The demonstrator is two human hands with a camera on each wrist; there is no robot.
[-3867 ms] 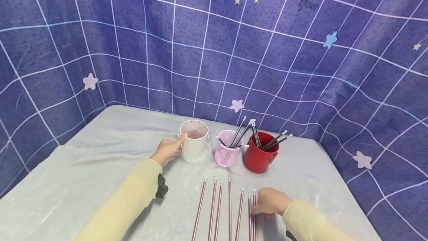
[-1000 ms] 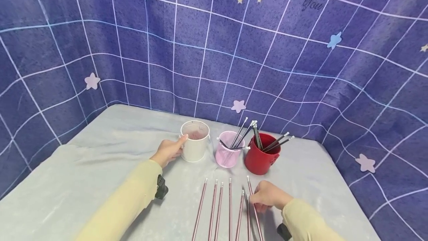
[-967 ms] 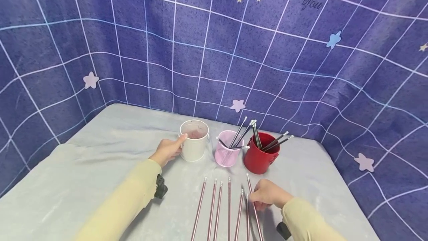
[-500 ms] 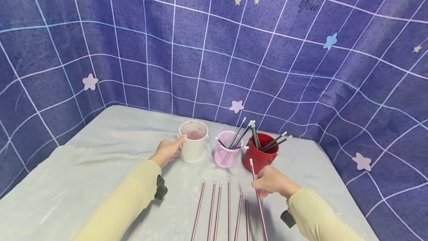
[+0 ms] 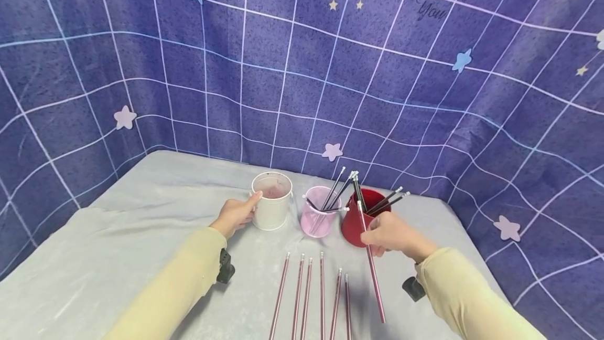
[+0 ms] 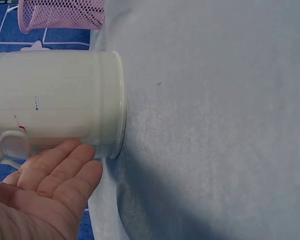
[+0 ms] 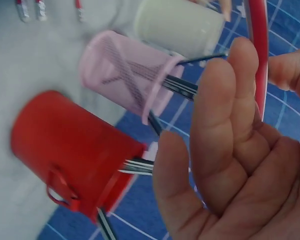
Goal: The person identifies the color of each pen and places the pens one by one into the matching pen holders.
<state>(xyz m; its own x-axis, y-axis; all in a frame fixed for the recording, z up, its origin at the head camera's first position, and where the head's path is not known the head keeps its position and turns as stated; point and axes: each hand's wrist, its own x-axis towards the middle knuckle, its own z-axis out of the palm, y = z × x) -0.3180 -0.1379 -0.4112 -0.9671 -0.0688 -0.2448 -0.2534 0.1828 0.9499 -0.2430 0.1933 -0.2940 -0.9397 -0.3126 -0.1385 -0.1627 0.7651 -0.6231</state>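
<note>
My left hand (image 5: 237, 214) holds the white bucket (image 5: 271, 211) at its near left side. The thumb lies over the rim, and in the left wrist view the other fingers lie nearly straight along the outside wall, close to a small handle. In my right hand (image 5: 389, 232) a shiny red pencil (image 5: 376, 279) is pinched between thumb and fingertips, slanting with its eraser end up in front of the red bucket (image 5: 351, 224). The right wrist view shows the other fingers loosely bent beside the pencil. Several similar red pencils (image 5: 322, 293) lie side by side on the table.
A pink mesh cup (image 5: 315, 224) stands between the two buckets with several dark pencils (image 5: 333, 188) in it. More dark pencils (image 5: 384, 202) lean out of the red bucket. A grey cloth (image 5: 118, 245) covers the table, and a blue grid-patterned curtain (image 5: 264, 67) hangs behind.
My right hand has picked the rightmost red pencil off the table and carried it up and forward to the red bucket's front. The left hand has stayed at the white bucket.
</note>
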